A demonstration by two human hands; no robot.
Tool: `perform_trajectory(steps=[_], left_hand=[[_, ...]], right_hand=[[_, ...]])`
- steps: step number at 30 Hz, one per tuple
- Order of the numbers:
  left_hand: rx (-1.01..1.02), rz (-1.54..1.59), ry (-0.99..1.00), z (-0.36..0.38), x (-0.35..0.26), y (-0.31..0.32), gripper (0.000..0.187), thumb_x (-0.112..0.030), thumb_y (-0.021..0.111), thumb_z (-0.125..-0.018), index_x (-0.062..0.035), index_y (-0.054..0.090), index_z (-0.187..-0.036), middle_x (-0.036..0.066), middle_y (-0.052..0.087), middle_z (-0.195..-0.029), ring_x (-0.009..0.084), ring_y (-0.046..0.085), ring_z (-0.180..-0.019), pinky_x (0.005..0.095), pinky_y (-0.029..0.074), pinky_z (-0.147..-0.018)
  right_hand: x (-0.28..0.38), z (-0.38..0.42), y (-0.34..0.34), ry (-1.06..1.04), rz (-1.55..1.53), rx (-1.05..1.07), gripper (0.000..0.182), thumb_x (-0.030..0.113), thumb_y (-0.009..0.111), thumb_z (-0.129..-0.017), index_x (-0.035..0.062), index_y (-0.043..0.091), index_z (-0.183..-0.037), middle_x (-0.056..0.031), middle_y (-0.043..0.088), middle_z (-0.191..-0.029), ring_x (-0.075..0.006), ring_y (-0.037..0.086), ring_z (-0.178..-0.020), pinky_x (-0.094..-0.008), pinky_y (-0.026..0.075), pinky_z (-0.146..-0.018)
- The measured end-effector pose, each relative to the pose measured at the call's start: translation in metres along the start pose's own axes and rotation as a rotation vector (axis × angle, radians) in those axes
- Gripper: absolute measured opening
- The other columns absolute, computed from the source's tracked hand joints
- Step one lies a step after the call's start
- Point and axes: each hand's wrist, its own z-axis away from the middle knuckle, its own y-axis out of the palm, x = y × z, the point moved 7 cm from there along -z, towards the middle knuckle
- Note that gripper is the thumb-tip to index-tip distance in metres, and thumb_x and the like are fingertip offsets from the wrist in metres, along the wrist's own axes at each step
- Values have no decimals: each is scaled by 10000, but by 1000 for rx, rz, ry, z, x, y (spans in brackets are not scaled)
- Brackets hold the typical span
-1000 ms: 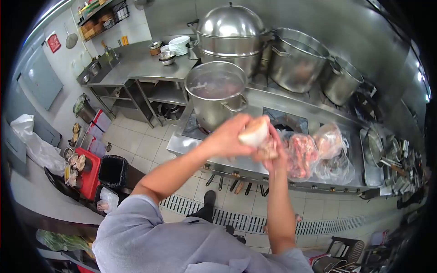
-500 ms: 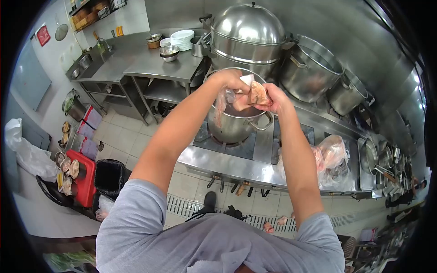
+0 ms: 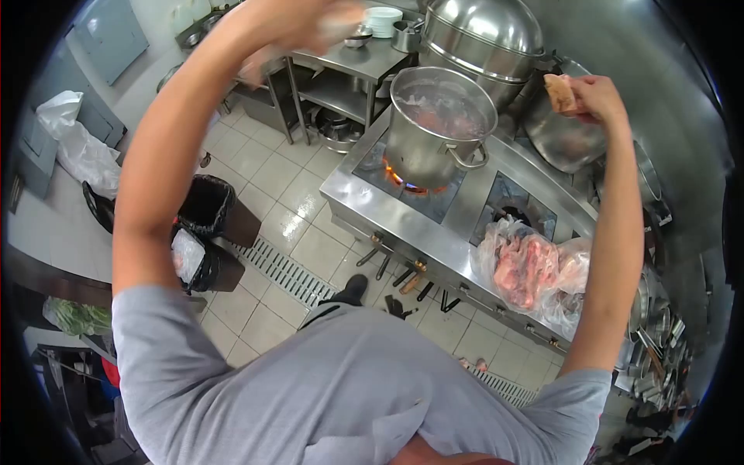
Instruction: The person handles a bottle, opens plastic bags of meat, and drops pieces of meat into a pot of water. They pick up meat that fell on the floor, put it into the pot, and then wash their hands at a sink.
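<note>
My left hand [image 3: 298, 23], smeared by motion, is raised at the top left, with a blurred pale wrapper or scrap [image 3: 341, 19] at its fingers; how it holds this is unclear. My right hand [image 3: 597, 99] is raised at the right, closed on a brownish-pink piece of food [image 3: 559, 94]. Between the hands, a tall steel pot [image 3: 426, 147] of liquid stands over a lit burner, with pinkish pieces [image 3: 449, 122] under the surface. Plastic bags of raw meat [image 3: 527, 267] lie on the stove below my right hand.
A domed steamer [image 3: 488, 35] and large pots [image 3: 562, 139] stand behind the stove [image 3: 345, 190]. A steel table [image 3: 349, 62] holds white plates [image 3: 382, 21]. Lined bins [image 3: 208, 203] stand on the tiled floor at the left. Pieces of meat [image 3: 480, 364] lie by the floor drain.
My hands have moved apart from above the pot, the left up and leftward, the right up and rightward with the food piece. The view has shifted, showing the pot's contents and the flame.
</note>
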Motion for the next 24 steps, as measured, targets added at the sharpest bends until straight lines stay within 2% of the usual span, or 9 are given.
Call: perform_trajectory(steps=[3,7,11,15,16,19,20,21,24], left_hand=[[-110,41,-45,98,40,21,541,-166,722,-584,-61,503,-1067,145,557,-954,338,560,-954,432,459,-834],[158,500,-430,230,82,124,519,-189,762,-559,-38,517,-990,144,589,-875,298,593,-814,376,487,-754],[278,732,-864,373,78,218,540,-241,783,-553,-34,541,-989,134,622,-871,270,605,-823,360,490,-754],[416,734,-1125,502,88,292,665,-332,802,-489,-26,554,-1025,150,635,-941,289,612,-908,368,482,-810],[435,727,-1146,511,89,292,690,-344,796,-486,-27,560,-1052,164,635,-973,295,612,-934,373,480,-824],[460,700,-1078,497,101,299,694,-352,787,-498,-28,564,-1070,174,634,-984,303,613,-945,382,480,-826],[439,748,-1018,478,103,300,689,-354,782,-504,-27,565,-1071,177,632,-996,307,612,-947,384,480,-829],[417,794,-952,449,108,302,684,-356,778,-511,-26,565,-1071,179,629,-1009,311,610,-949,386,479,-832],[392,791,-699,346,108,313,668,-356,785,-551,-42,566,-1099,169,596,-1092,289,584,-1008,389,464,-868]], right_hand=[[-11,-6,45,-5,-18,59,358,400,674,-786,50,717,-850,-108,677,-740,-198,660,-596,-317,554,-558],[-15,-34,131,16,31,111,440,432,681,-747,7,703,-858,-177,687,-864,-293,684,-762,-360,561,-688],[7,-78,217,-405,507,64,496,481,665,-759,-6,693,-851,-226,656,-928,-357,642,-916,-428,512,-783],[1,-72,281,-76,563,511,303,294,686,-746,-8,697,-768,-211,659,-779,-281,667,-710,-365,544,-641],[-15,-82,297,-37,594,612,289,278,651,-775,-5,695,-739,-183,658,-668,-236,660,-566,-345,551,-539],[-3,-90,303,-366,803,596,133,148,659,-695,23,704,-694,-149,669,-675,-221,644,-557,-363,541,-546],[-26,-126,309,-484,849,423,177,123,669,-663,10,708,-794,-156,677,-721,-233,654,-614,-371,532,-554],[33,-52,243,-55,432,366,293,117,656,-661,1,693,-928,-171,689,-818,-262,673,-720,-378,529,-596],[48,-28,171,-370,213,-8,385,179,621,-733,20,649,-1082,-208,651,-1013,-297,642,-935,-357,485,-825]])
